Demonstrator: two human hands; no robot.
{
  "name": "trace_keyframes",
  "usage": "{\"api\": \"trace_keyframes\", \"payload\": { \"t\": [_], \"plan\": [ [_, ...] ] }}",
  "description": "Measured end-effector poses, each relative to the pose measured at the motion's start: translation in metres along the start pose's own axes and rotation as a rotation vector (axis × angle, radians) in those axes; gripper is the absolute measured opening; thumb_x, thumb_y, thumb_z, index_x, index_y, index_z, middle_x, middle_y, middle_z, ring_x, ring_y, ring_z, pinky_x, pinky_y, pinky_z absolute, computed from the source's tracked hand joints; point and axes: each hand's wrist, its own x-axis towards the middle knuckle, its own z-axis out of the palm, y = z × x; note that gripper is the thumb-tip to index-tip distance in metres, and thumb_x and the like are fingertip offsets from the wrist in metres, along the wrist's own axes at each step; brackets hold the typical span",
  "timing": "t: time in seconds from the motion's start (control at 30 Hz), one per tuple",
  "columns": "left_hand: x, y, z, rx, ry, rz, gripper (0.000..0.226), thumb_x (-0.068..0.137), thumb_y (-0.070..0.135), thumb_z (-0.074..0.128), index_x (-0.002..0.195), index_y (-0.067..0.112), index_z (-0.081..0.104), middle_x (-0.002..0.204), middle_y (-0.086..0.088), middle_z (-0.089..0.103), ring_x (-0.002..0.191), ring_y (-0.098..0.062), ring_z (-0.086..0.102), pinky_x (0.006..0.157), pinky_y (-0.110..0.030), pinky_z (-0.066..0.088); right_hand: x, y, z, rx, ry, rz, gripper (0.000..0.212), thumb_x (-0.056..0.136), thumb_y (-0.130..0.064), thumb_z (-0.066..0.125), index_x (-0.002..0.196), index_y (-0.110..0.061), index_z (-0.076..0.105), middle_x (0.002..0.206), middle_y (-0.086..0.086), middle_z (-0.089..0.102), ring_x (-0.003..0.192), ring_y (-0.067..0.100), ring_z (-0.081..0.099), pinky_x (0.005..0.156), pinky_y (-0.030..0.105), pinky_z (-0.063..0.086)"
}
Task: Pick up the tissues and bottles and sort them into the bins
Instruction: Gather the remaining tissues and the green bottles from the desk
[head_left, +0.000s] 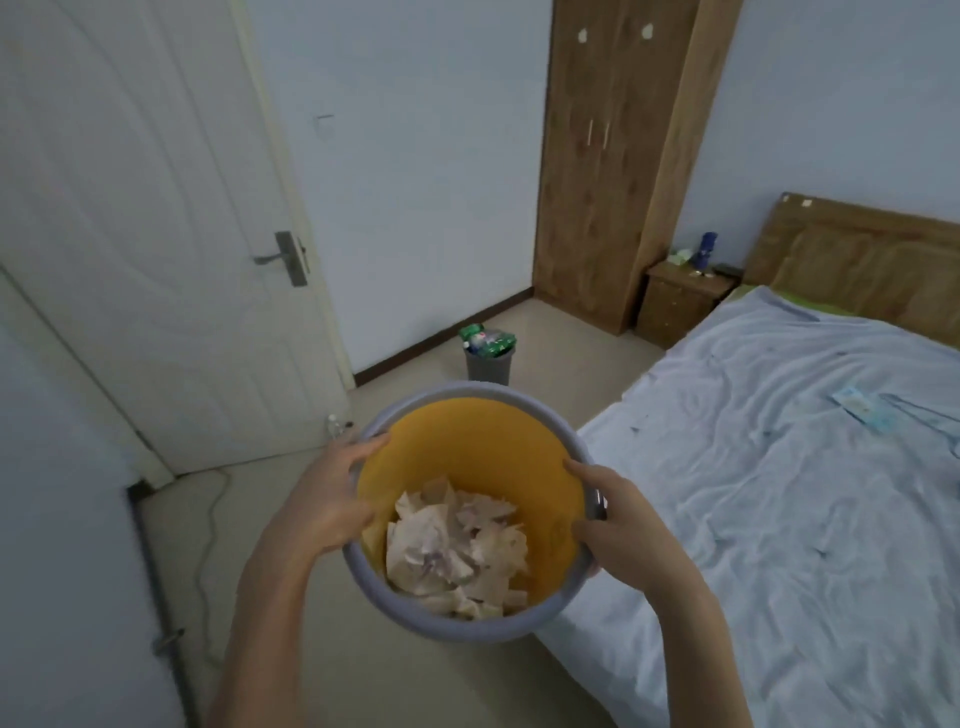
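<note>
Bedroom, bottle bin (487, 366) ahead, bed (779, 467) alongside; left hand (327, 499) and right hand (618, 525) fingers (371, 447) grip the tissue bin (460, 629).

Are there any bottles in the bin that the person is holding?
No, the yellow-lined bin holds only crumpled tissues; the green bottles sit in the separate grey bin.
</note>
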Motion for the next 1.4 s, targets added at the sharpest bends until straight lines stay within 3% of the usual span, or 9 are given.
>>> {"api": "trace_keyframes", "payload": {
  "t": [0.1,0.37,0.53,0.67,0.83,1.0,1.07,1.23,1.4],
  "plan": [
    [0.028,-0.036,-0.012,-0.061,0.009,-0.097,0.098,0.074,-0.01,0.075,0.154,0.04,0.048,0.148,0.005,0.048,0.127,-0.018,0.055,0.073,-0.018,0.045,0.051,-0.02,0.022,-0.045,-0.076,-0.022,0.069,0.099,-0.005,0.056,0.159,-0.033,0.036,0.144,-0.006,0.041,0.134,0.024,0.048,0.11,0.044,0.05],
    [0.146,-0.085,-0.042,-0.109,0.028,-0.207,0.1,0.072,-0.006,0.08,0.154,0.041,0.047,0.147,0.004,0.05,0.126,-0.019,0.056,0.096,-0.036,0.054,0.21,-0.055,0.058,-0.056,-0.203,-0.012,0.075,0.093,-0.002,0.055,0.158,-0.035,0.04,0.138,-0.003,0.049,0.122,0.024,0.056,0.09,0.036,0.057],
    [0.269,-0.082,-0.089,-0.09,0.059,-0.161,0.099,0.074,-0.001,0.085,0.154,0.041,0.045,0.139,0.005,0.05,0.127,-0.021,0.056,0.105,-0.042,0.052,0.343,-0.096,0.05,-0.028,-0.227,-0.062,0.079,0.092,-0.001,0.056,0.159,-0.038,0.037,0.16,-0.003,0.039,0.138,0.026,0.05,0.102,0.046,0.056],
    [0.369,-0.065,-0.13,-0.08,0.122,-0.077,0.087,0.083,0.01,0.085,0.156,0.035,0.046,0.144,0.004,0.049,0.131,-0.019,0.053,0.107,-0.04,0.049,0.431,-0.136,0.038,-0.04,-0.126,-0.141,0.073,0.097,-0.003,0.052,0.161,-0.032,0.035,0.159,-0.006,0.036,0.136,0.02,0.046,0.095,0.034,0.051],
    [0.468,-0.065,-0.137,-0.087,0.084,-0.06,0.088,0.085,0.004,0.081,0.156,0.041,0.045,0.144,0.007,0.046,0.131,-0.021,0.051,0.103,-0.045,0.052,0.515,-0.151,0.037,-0.068,-0.034,-0.152,0.062,0.102,-0.013,0.052,0.16,-0.028,0.037,0.144,-0.002,0.043,0.104,0.01,0.048,0.081,0.024,0.043],
    [0.58,-0.07,-0.136,-0.027,-0.038,-0.047,0.098,0.078,-0.011,0.074,0.155,0.041,0.045,0.143,0.006,0.045,0.129,-0.022,0.051,0.088,-0.034,0.051,0.597,-0.154,0.033,-0.085,-0.047,-0.032,0.067,0.099,-0.008,0.051,0.162,-0.027,0.036,0.152,-0.003,0.042,0.125,0.016,0.046,0.094,0.027,0.039],
    [0.633,-0.065,-0.136,-0.036,-0.083,-0.042,0.097,0.079,-0.013,0.072,0.155,0.041,0.045,0.143,0.008,0.045,0.126,-0.022,0.053,0.085,-0.034,0.052,0.633,-0.156,0.03,-0.065,-0.008,0.013,0.068,0.097,-0.004,0.051,0.159,-0.03,0.038,0.148,-0.003,0.046,0.116,0.015,0.047,0.093,0.029,0.042],
    [0.785,-0.039,-0.142,-0.02,-0.167,0.111,0.096,0.081,-0.013,0.074,0.158,0.035,0.043,0.145,0.003,0.047,0.13,-0.022,0.051,0.103,-0.041,0.051,0.733,-0.165,0.024,-0.003,0.173,0.12,0.07,0.097,-0.004,0.053,0.16,-0.032,0.039,0.157,-0.007,0.041,0.135,0.017,0.048,0.091,0.027,0.045],
    [0.898,-0.004,-0.152,-0.028,-0.245,0.227,0.095,0.082,-0.014,0.072,0.158,0.036,0.042,0.138,0.004,0.048,0.124,-0.018,0.053,0.099,-0.032,0.048,0.805,-0.186,0.007,0.042,0.314,0.209,0.068,0.098,-0.005,0.053,0.159,-0.033,0.04,0.154,-0.005,0.042,0.128,0.016,0.051,0.093,0.032,0.05]
  ]
}}
